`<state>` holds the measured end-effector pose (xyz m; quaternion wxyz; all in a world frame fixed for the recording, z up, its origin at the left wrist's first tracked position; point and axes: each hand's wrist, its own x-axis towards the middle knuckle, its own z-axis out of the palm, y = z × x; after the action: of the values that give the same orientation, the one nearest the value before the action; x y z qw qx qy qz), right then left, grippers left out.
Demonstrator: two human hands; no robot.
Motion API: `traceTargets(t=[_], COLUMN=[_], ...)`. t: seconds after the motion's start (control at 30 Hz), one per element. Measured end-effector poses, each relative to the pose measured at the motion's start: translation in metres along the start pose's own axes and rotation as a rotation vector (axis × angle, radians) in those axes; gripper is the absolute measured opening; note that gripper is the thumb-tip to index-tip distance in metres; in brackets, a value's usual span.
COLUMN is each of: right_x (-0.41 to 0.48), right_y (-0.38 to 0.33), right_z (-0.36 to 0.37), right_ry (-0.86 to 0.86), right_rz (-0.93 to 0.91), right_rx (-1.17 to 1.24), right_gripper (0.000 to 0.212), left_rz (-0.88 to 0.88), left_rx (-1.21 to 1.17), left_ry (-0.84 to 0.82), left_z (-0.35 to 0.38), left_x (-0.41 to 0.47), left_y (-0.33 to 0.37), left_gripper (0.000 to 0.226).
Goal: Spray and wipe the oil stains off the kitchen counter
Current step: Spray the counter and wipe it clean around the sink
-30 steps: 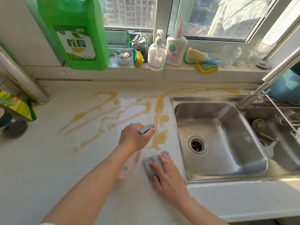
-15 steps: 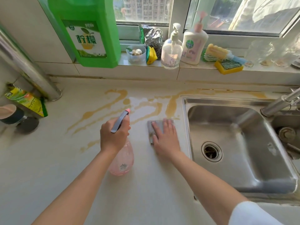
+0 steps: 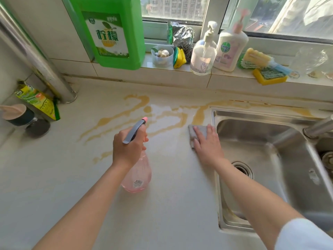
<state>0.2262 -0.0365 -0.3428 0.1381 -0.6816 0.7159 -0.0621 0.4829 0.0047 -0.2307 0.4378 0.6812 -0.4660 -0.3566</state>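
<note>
I'm seeing amber stains (image 3: pixel 167 121) streaking a cream counter (image 3: pixel 54 177), a pink sprayer (image 3: pixel 137 175) with a grey trigger (image 3: pixel 133 131), a grey cloth (image 3: pixel 199 131), a green jug (image 3: pixel 115 31) and a yellow sponge (image 3: pixel 269 76)

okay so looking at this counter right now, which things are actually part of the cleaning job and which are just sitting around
In use:
left hand gripping the pink spray bottle
right hand pressing the grey cloth
oil stains on the counter

Just sitting there:
green detergent jug
two pump bottles
yellow sponge
sink
</note>
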Motion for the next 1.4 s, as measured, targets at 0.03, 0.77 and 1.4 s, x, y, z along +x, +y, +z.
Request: traceTargets(t=[0.03,0.77,1.4], right_x=[0.008,-0.044,-0.079], right_y=[-0.012,-0.050,-0.317], right_z=[0.001,0.021,0.103], right_ry=[0.012,-0.001,-0.091], right_rz=[0.073,-0.169,-0.569], right_rx=[-0.005,-0.085,-0.133], right_gripper=[0.054,0.071,0.050], left_rz=[-0.003,0.033,0.021], left_rx=[-0.011,-0.029,0.062], left_ry=[0.009,0.280,0.319], left_z=[-0.002,-0.070,-0.240], left_x=[-0.001,-0.049,0.041], left_y=[-0.001,-0.023,-0.092], left_gripper=[0.039,0.034,0.031])
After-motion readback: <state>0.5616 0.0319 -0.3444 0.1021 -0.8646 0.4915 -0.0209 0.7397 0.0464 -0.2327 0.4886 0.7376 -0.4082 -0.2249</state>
